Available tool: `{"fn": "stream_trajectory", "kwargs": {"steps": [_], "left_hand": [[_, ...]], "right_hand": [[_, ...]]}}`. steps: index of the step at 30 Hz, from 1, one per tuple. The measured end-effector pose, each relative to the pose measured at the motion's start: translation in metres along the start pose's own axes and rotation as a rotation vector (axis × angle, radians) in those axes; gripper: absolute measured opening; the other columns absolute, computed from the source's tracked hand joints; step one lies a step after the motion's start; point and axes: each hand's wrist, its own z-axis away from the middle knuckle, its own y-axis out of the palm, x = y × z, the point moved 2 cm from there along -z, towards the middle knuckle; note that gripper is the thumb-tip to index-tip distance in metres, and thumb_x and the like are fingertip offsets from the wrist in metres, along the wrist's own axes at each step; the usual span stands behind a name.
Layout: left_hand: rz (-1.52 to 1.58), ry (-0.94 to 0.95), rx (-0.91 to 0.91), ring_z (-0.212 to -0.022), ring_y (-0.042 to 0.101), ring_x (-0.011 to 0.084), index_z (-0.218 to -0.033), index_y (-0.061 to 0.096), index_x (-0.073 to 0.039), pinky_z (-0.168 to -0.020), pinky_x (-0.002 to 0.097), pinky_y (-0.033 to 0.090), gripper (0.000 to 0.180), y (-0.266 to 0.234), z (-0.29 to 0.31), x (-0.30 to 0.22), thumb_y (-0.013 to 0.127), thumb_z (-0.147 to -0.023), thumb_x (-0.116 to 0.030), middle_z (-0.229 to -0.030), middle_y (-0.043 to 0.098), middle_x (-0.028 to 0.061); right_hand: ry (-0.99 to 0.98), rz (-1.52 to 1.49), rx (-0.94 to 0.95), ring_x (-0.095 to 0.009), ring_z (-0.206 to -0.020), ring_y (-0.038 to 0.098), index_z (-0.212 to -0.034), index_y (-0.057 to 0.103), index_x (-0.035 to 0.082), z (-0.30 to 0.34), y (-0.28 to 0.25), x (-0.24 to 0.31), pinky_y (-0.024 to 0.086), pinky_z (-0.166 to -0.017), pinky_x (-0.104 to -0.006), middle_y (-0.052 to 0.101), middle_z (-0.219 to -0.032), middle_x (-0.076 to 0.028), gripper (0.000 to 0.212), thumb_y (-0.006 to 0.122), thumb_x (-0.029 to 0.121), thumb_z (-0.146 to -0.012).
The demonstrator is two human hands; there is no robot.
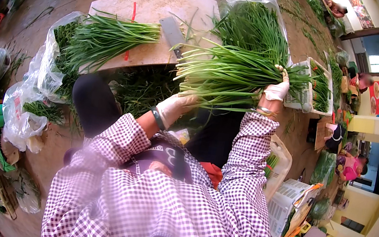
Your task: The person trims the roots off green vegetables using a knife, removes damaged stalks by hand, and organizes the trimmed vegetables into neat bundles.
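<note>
By board [176,7] edge, R hand [277,87] clamped on greens [235,71], L hand [174,108] grip unclear, scant room to knife [171,31]

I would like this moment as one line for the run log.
right hand: gripping green bunch | left hand: at its pale stems | board: knife, part of second bunch

From the wearer's head, the left fisheye of a pair looks steeply down: checked shirt [148,205] very near at six o'clock, left hand [175,109] by the dial's centre, right hand [277,88] toward two, bench [185,9] farther at eleven, yellow wall [363,125] distant at three.
</note>
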Motion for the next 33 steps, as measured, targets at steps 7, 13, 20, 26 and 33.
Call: {"fn": "stream_trajectory", "kwargs": {"steps": [7,13,20,26,33], "left_hand": [[0.004,0.03,-0.09,-0.093,0.06,0.0123,-0.114,0.062,-0.002,-0.084,0.0265,0.044,0.031,-0.001,0.0,0.0,0.063,-0.088,-0.02,-0.107,0.066,0.0021],[-0.062,0.017,-0.165,-0.097,0.058,0.0102,-0.118,0.06,-0.003,-0.085,0.0239,0.043,0.035,-0.013,0.002,0.003,0.063,-0.088,-0.02,-0.111,0.064,0.003],[-0.034,0.038,-0.042,-0.1,0.055,0.0079,-0.121,0.059,-0.003,-0.087,0.0228,0.042,0.039,0.006,0.005,-0.001,0.066,-0.086,-0.017,-0.114,0.063,0.0028],[-0.114,0.082,-0.181,-0.092,0.059,0.0092,-0.115,0.063,-0.001,-0.086,0.0239,0.045,0.035,-0.003,-0.002,0.013,0.07,-0.083,-0.014,-0.104,0.066,0.0029],[-0.194,0.061,-0.175,-0.089,0.06,0.0104,-0.11,0.064,0.0,-0.086,0.0247,0.046,0.036,0.0,-0.002,0.014,0.075,-0.079,-0.013,-0.097,0.067,0.0032]], "right_hand": [[-0.046,0.013,0.107,-0.025,-0.08,0.06,-0.079,0.06,0.0,-0.003,0.007,-0.001,0.05,-0.083,-0.0376,0.063,-0.081,-0.013,0.021,0.048,0.014,-0.088],[-0.049,0.011,0.087,-0.025,-0.08,0.059,-0.079,0.06,0.001,-0.005,0.008,0.002,0.05,-0.083,-0.0385,0.063,-0.081,-0.013,0.021,0.047,0.014,-0.088],[-0.015,-0.004,0.006,-0.025,-0.08,0.06,-0.079,0.06,0.001,-0.001,0.004,-0.009,0.05,-0.083,-0.0383,0.064,-0.082,-0.012,0.021,0.047,0.015,-0.089],[0.003,0.008,-0.048,-0.024,-0.079,0.06,-0.079,0.06,0.002,0.008,0.012,-0.021,0.05,-0.083,-0.0373,0.063,-0.08,-0.011,0.019,0.049,0.014,-0.088],[0.013,-0.013,0.018,-0.024,-0.08,0.059,-0.078,0.059,0.002,0.005,0.012,-0.022,0.05,-0.083,-0.0376,0.063,-0.081,-0.011,0.018,0.05,0.014,-0.087]]}}
